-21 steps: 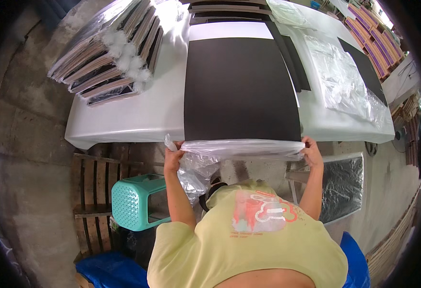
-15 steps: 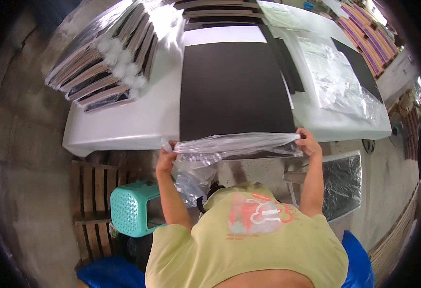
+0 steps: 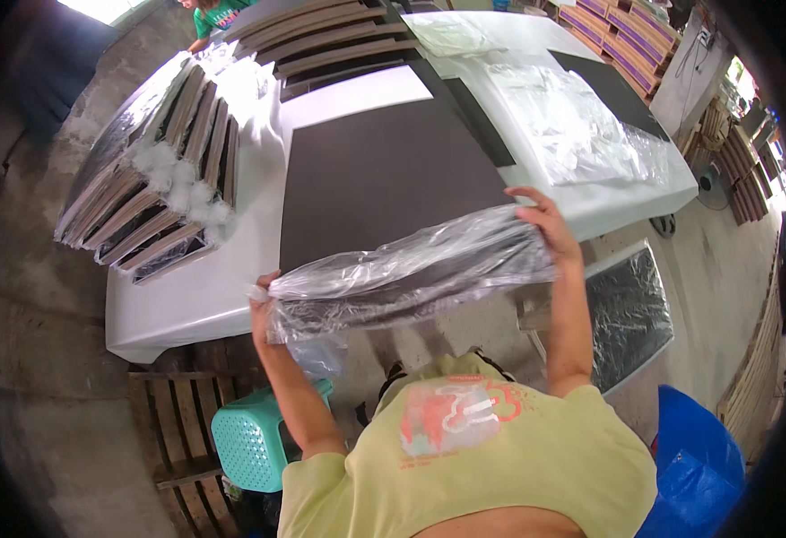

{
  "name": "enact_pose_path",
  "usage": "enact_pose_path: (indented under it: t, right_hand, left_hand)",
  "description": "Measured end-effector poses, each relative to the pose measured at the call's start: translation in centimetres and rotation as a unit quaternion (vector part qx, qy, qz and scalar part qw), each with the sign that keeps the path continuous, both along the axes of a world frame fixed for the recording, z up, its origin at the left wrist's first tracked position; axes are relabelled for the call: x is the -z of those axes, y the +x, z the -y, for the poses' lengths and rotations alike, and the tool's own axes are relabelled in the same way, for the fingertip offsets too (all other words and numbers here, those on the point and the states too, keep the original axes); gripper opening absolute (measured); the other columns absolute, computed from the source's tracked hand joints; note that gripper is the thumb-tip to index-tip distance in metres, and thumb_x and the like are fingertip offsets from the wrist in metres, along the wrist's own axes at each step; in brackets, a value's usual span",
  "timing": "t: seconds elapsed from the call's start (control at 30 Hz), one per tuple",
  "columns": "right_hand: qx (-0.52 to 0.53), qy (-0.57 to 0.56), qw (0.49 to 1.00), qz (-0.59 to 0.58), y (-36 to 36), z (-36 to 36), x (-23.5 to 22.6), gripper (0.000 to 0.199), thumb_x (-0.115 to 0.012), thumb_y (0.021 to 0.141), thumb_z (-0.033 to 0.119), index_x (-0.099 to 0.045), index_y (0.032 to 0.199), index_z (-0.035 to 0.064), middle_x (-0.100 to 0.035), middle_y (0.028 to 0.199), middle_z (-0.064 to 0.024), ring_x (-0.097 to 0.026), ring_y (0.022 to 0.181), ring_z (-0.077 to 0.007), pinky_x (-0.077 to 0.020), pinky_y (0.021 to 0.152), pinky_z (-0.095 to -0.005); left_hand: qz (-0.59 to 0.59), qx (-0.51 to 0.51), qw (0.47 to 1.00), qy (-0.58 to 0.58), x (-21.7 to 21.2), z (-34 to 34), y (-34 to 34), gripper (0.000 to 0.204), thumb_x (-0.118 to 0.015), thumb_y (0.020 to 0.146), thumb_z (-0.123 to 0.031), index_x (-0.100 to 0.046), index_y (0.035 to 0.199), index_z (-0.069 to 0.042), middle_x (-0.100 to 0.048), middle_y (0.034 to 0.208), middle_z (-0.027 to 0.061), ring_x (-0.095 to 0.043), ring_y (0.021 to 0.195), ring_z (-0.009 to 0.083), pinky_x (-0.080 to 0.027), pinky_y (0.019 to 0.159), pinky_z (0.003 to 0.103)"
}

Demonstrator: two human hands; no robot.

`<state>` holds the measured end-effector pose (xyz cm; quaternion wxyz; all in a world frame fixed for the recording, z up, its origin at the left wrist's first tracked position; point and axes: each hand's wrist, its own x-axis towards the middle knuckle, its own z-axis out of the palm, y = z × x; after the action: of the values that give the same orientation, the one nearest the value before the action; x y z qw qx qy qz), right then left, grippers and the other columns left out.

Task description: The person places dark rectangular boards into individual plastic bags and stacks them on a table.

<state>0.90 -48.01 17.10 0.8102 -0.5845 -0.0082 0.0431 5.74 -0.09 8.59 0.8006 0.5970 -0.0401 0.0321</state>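
A large flat dark board (image 3: 375, 170) lies on the white-covered table, its near end inside a clear plastic bag (image 3: 402, 269). The bag's gathered mouth runs across the board. My left hand (image 3: 265, 303) is closed on the bag's left corner, near the table edge. On the other side, my right hand (image 3: 547, 224) grips the bag's right side with thumb and fingers. The near part of the board shows through the plastic and reaches over the table's front edge. A white sheet (image 3: 357, 97) shows beyond the board's far end.
Plastic-wrapped dark boards (image 3: 164, 179) are stacked at the left; more boards (image 3: 330, 40) lie at the back. Clear bags (image 3: 559, 125) lie on the right side. Below are a green stool (image 3: 254, 439), a wooden pallet (image 3: 173, 421) and a wrapped board (image 3: 630, 309). A person (image 3: 218, 16) stands far left.
The bag's mouth has moved farther up the board, more on the right, where my right hand has gone forward. The view has turned, and a person has come into sight at the back.
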Motion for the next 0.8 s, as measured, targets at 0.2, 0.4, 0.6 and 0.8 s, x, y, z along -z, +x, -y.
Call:
enact_pose_path:
  t: [0.2,0.4,0.6,0.8]
  right_hand:
    - [0.052,0.243,0.917,0.311,0.5,1.0,-11.2,0.037,-0.053,0.081,0.014,-0.044,0.115,0.0028,-0.051,0.110,-0.0061,-0.049,0.100,-0.0178,-0.0365,0.092,-0.0321]
    - [0.146,0.207,0.907,0.335,2.4,-0.8,-19.2,0.028,-0.058,0.077,0.004,-0.052,0.105,0.0060,-0.057,0.091,-0.0013,-0.053,0.083,-0.0112,-0.0444,0.075,-0.0251]
    - [0.112,0.206,0.922,0.307,5.4,-0.8,-18.9,0.020,-0.057,0.079,0.004,-0.054,0.099,0.0059,-0.057,0.085,-0.0009,-0.050,0.067,-0.0082,-0.0440,0.060,-0.0221]
    - [0.345,-0.130,0.904,0.217,8.3,-1.6,-16.3,0.037,-0.068,0.072,0.018,-0.054,0.100,-0.0017,-0.056,0.060,-0.0022,-0.042,0.046,-0.0054,-0.0339,0.043,-0.0190]
  left_hand:
    - [0.169,-0.162,0.950,-0.205,-20.3,3.8,0.8,0.040,-0.045,0.085,-0.027,-0.041,0.119,-0.005,-0.047,0.114,0.0096,-0.048,0.102,0.0216,-0.045,0.080,0.033]
    - [0.256,-0.048,0.893,-0.366,-33.3,6.9,2.0,0.030,-0.054,0.082,-0.020,-0.051,0.110,-0.011,-0.054,0.107,0.0045,-0.053,0.083,0.0095,-0.036,0.043,0.019]
    - [0.307,-0.109,0.912,-0.249,-32.1,6.3,9.0,0.025,-0.057,0.079,-0.018,-0.055,0.102,-0.008,-0.056,0.085,0.0016,-0.050,0.068,0.0081,-0.034,0.045,0.020]
    - [0.170,-0.237,0.945,0.148,-21.6,7.0,13.5,0.027,-0.062,0.077,-0.026,-0.061,0.079,0.000,-0.053,0.060,0.0020,-0.044,0.055,0.0076,-0.034,0.048,0.025]
